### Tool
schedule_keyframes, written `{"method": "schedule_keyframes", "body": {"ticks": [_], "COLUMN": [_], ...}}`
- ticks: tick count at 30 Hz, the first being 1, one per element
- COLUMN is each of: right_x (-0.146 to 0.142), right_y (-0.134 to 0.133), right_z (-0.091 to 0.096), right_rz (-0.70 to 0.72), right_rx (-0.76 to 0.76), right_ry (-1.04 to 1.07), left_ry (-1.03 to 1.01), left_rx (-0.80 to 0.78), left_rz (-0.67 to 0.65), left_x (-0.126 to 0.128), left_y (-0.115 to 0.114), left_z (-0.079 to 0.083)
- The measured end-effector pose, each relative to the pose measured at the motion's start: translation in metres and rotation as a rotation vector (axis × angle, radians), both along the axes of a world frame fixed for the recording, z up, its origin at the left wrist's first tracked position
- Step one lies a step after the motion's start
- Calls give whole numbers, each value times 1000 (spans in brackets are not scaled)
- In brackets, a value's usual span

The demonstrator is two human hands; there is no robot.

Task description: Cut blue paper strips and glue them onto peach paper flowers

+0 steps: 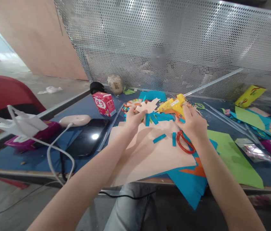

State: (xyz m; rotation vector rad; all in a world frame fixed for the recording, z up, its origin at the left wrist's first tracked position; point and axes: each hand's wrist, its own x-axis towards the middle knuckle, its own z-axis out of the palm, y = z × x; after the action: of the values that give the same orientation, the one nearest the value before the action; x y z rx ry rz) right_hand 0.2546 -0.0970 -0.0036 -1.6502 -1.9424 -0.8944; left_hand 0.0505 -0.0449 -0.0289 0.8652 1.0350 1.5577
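My right hand (193, 122) is wrapped round the handle of a yellow hot glue gun (171, 105), whose nozzle points left and whose clear glue stick (212, 82) sticks out behind. In my left hand (135, 118) a pale peach paper cutout (148, 106) with pointed strips is pinched between the fingers. The nozzle is close to the cutout's right side; whether they touch I cannot tell. Blue paper strips (159, 138) lie on a large peach sheet (135, 157) below my hands. Red-handled scissors (184, 142) rest beside my right wrist, their blades hidden.
On the left are a black phone (87, 138), a pink box (103, 104), a white cable (51, 154) and a purple power strip (33, 136). Green paper (231, 157) and a yellow packet (250, 96) lie right. A perforated metal panel (174, 41) stands behind the table.
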Motion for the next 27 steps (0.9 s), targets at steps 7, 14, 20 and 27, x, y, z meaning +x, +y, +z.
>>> {"method": "schedule_keyframes", "body": {"ticks": [7,14,20,27], "right_x": [-4,-3,-3,-3], "right_y": [-1,-2,-3,-2], "right_z": [1,1,2,0], "right_rz": [18,19,10,26], "right_rx": [-38,-34,-24,-1], "right_ry": [-25,-29,-13,-36], "left_ry": [22,18,22,40], "left_rx": [-24,-17,10,20], "left_rz": [12,17,2,-11], "left_x": [0,0,-1,-1], "left_y": [0,0,2,2], "left_z": [2,2,0,-3]}}
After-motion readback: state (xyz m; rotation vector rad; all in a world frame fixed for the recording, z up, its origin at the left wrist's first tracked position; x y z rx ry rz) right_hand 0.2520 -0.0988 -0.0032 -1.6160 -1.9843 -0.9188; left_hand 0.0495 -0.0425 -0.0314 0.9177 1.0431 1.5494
